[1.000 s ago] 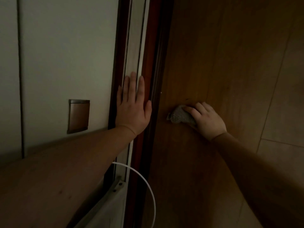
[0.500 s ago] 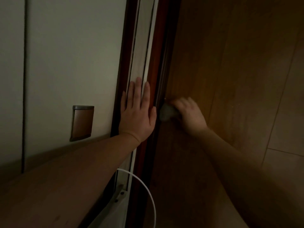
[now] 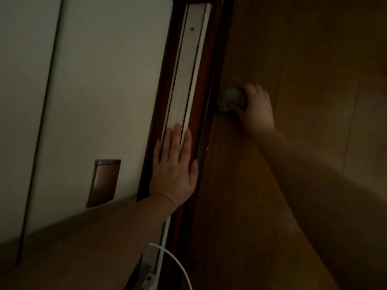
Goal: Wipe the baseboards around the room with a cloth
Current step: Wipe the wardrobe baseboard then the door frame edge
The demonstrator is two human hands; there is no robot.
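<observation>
In the upper right part of the frame, the right hand [image 3: 256, 107] grasps a small grey cloth [image 3: 231, 99], bunched into a ball, and holds it against the dark strip [image 3: 211, 114] at the foot of the wall, where it meets the wooden floor [image 3: 314, 80]. The left hand [image 3: 174, 166] lies flat, fingers straight, on the pale track [image 3: 184, 65] in the middle of the frame, holding nothing. The cloth looks soft and light, so I think it will fold easily and follow the edge. It seems best to hold it from behind with the fingers over the top, leaving the front free to rub. A white cable [image 3: 178, 264] curves at the bottom.
</observation>
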